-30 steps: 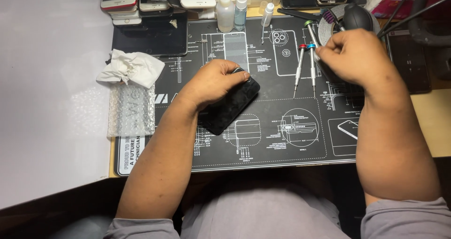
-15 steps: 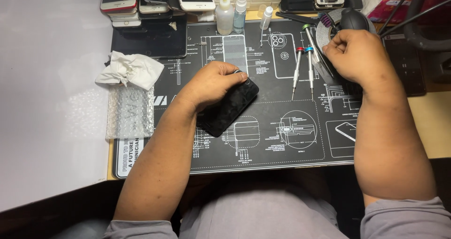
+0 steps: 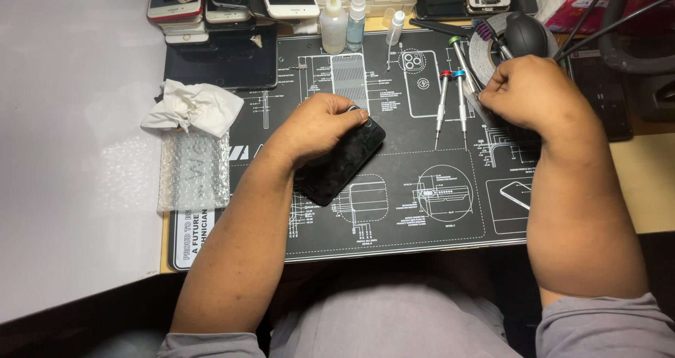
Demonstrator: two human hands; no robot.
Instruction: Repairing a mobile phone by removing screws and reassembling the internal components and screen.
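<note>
Black repair mat point(image 3: 422, 210) covers the tabletop; left hand point(image 3: 320, 126) pins a dark phone point(image 3: 344, 162) there, right hand point(image 3: 524, 91) pinches a thin tool point(image 3: 472, 103). Loose hold risks the phone sliding.

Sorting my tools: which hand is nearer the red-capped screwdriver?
Right. The right hand sits just beside the red-capped screwdriver; the left hand rests farther away, on the black phone.
</note>
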